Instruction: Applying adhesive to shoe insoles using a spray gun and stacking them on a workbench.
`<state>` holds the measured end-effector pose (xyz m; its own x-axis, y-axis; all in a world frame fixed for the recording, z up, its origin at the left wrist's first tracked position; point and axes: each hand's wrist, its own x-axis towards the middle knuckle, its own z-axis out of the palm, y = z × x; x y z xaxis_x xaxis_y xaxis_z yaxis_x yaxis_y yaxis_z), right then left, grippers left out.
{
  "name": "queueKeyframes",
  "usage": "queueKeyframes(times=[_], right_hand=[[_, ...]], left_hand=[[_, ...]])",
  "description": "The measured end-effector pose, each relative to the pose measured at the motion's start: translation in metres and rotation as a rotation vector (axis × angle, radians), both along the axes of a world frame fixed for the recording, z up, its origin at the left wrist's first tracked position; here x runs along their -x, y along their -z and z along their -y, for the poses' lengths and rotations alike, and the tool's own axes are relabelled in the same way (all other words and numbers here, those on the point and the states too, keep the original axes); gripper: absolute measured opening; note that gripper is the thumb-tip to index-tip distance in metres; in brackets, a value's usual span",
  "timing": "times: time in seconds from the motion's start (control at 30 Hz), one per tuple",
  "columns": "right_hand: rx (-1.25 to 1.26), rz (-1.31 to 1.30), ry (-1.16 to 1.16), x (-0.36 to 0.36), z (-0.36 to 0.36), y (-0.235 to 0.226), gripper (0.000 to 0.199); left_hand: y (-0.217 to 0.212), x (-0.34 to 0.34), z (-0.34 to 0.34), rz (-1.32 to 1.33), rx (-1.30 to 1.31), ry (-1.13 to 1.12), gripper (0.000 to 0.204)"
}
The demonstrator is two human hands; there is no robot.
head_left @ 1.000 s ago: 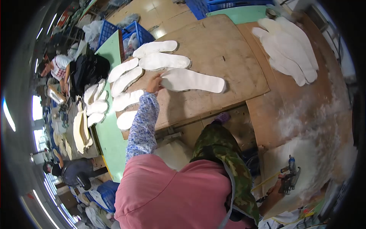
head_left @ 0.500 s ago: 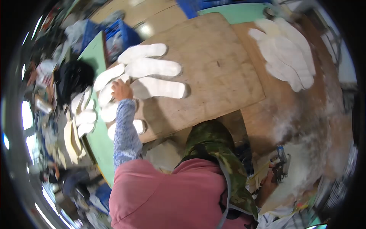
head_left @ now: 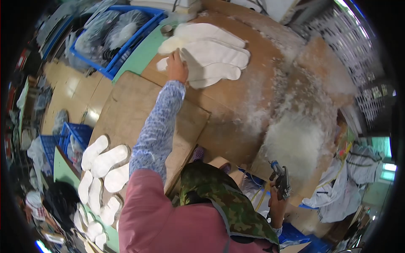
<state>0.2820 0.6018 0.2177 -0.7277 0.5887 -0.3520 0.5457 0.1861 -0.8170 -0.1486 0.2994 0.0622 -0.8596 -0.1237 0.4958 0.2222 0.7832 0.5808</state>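
Observation:
My left hand [head_left: 176, 67] is at the left end of a pile of white fleecy insoles [head_left: 211, 50] on the brown board. Its fingers are bent together at the edge of an insole, and the palm faces away from view. At the lower right my right hand [head_left: 276, 198] grips a metal spray gun [head_left: 283, 181] with a blue fitting, held over the table's near edge. Several more white insoles [head_left: 110, 161] lie spread out on the brown work board [head_left: 126, 105] to the left.
Whitish fluffy residue [head_left: 291, 139] coats the right part of the table. A small cup [head_left: 167, 30] stands beside the pile. Blue crates [head_left: 112, 69] with plastic bags stand at the far left. White sacks [head_left: 341, 185] hang at the right.
My left hand has moved from the spread insoles on the left to the pile at the far right. The view has turned right. The spray gun stays in my right hand.

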Motion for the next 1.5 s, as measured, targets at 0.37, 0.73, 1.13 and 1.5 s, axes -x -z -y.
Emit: queueKeyframes(times=[0.37, 0.73, 1.13, 1.5], right_hand=[[-0.089, 0.083, 0.178, -0.066, -0.049, 0.029, 0.019], [0.022, -0.059, 0.147, -0.113, -0.11, 0.022, 0.024], [0.002, -0.119, -0.088, -0.089, -0.135, 0.033, 0.035], [-0.165, -0.135, 0.212, -0.056, -0.18, 0.063, 0.025]], left_hand=[[-0.1, 0.009, -0.117, 0.349, -0.346, 0.641, 0.025], [-0.167, -0.216, -0.311, 0.87, -0.852, 1.067, 0.03], [0.03, -0.289, -0.278, 1.147, -0.747, 0.645, 0.03], [0.031, -0.286, -0.279, 1.16, -0.748, 0.643, 0.027]])
